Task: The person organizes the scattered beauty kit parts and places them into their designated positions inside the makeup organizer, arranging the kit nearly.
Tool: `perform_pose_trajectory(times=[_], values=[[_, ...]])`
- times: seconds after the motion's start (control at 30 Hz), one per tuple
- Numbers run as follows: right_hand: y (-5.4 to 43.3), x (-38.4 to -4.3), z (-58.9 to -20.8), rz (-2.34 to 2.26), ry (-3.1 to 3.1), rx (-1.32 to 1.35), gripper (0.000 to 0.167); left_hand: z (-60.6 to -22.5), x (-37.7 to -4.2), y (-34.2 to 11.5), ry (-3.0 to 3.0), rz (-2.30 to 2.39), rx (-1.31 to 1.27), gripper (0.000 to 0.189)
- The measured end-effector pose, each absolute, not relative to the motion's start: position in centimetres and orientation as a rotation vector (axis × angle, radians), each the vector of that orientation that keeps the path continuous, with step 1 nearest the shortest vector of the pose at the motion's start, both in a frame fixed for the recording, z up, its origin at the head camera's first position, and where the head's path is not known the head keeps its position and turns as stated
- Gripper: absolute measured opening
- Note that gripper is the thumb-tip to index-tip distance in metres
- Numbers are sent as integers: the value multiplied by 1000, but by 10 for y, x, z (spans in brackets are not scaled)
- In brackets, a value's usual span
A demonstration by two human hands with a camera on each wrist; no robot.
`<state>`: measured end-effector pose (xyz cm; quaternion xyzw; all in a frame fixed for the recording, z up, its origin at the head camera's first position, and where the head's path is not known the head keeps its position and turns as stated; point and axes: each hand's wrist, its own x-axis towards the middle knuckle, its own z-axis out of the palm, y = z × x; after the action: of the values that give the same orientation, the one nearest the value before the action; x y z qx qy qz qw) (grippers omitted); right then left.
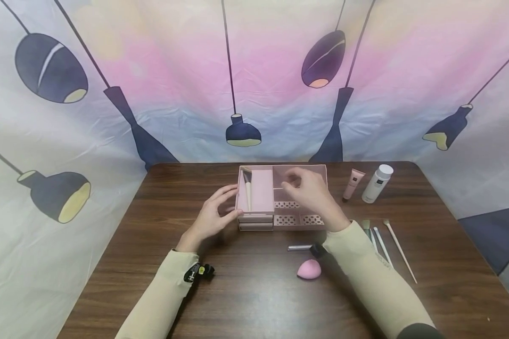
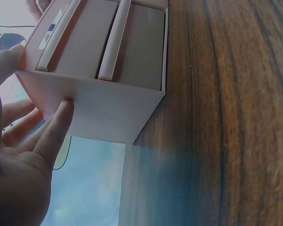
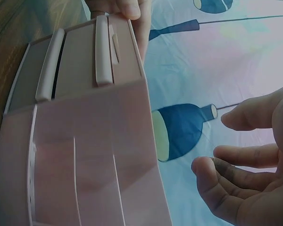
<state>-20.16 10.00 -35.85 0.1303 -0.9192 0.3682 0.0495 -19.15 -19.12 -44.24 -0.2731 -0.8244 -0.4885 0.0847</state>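
A pink makeup organizer (image 1: 263, 193) with drawers on its left and divided compartments on its right stands near the table's back edge. One makeup brush (image 1: 248, 193) lies in its top left tray. My left hand (image 1: 212, 214) rests against the organizer's left side, the fingers extended along the wall and the thumb at the front upper corner. Over the right compartments is my right hand (image 1: 311, 190), its fingers loosely bent. In the right wrist view nothing lies between that hand's thumb and fingers, and the organizer's compartments (image 3: 94, 174) are beside it.
A pink squeeze tube (image 1: 353, 185) and a white bottle (image 1: 375, 188) stand right of the organizer. Several makeup brushes (image 1: 400, 249) lie by my right forearm. In front are a pink teardrop sponge (image 1: 309, 270) and a slim silver item with a dark end (image 1: 299, 247).
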Motion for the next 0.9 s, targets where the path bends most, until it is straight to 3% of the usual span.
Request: perform_pose_trajectory(times=[0.9], values=[[152, -185, -376, 1101, -2775, 315, 33, -439, -190, -190, -2440, -1484, -821, 57]])
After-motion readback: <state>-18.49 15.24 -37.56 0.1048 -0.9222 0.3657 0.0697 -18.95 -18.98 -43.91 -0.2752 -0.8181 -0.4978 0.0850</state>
